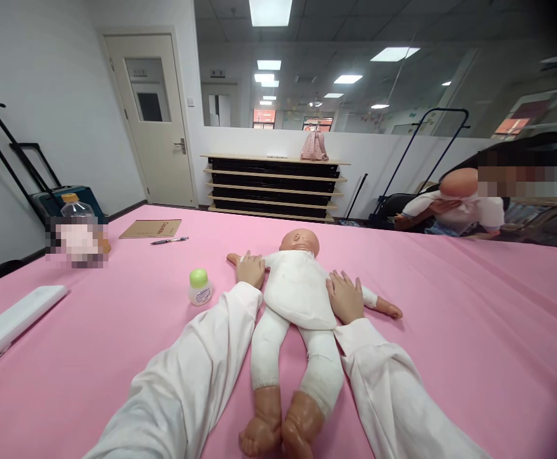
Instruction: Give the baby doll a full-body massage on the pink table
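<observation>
A baby doll [300, 287] with a white cloth body lies stretched out on the pink-covered table [164, 331], its head away from me and its feet toward me. One ear shows on the head, but I cannot see its face. My left hand [251, 270] rests over the doll's arm on the left, fingers extended. On the other side my right hand [345, 295] lies flat at the edge of the body and over the other arm, its fingers slightly spread. Left of my left hand stands a small jar [200, 288] with a green lid.
A pen [169, 241] and a brown notebook [150, 229] lie at the back left, near a bottle [76, 210] with an orange cap. A long white device [15, 324] lies at the left edge. Another person [470, 197] holds a doll at the far right.
</observation>
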### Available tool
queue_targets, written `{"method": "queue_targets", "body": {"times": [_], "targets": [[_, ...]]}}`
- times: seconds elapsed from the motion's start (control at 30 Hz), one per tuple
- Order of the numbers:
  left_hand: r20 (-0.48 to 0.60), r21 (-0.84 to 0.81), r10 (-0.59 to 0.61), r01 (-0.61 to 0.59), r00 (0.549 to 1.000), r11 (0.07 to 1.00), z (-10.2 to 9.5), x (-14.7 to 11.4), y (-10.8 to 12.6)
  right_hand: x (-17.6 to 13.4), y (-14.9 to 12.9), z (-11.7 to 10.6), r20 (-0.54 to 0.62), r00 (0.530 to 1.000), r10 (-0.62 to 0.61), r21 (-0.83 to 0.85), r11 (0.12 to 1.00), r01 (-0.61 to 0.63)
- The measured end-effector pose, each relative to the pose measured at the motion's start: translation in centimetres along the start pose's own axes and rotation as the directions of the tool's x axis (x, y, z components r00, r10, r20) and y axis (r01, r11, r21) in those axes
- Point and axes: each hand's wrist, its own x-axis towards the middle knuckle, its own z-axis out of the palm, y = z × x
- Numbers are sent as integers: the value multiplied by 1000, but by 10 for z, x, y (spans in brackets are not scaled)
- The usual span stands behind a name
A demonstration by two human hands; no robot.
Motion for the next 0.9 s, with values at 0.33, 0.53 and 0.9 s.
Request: {"method": "queue_targets", "body": {"times": [0.33, 0.53, 0.9], "targets": [[-273, -111, -180, 155, 945, 982, -9, 1, -4, 0, -4, -8, -390, 895, 214, 202, 969, -144], [-83, -245, 257, -269, 963, 931, -7, 0, 10, 3, -16, -3, -143, 973, -181, 424, 877, 225], [-3, 83, 21, -21, 1000, 996, -3, -1, -1, 0, -1, 0, 15, 1000, -4, 14, 1000, 4]]}}
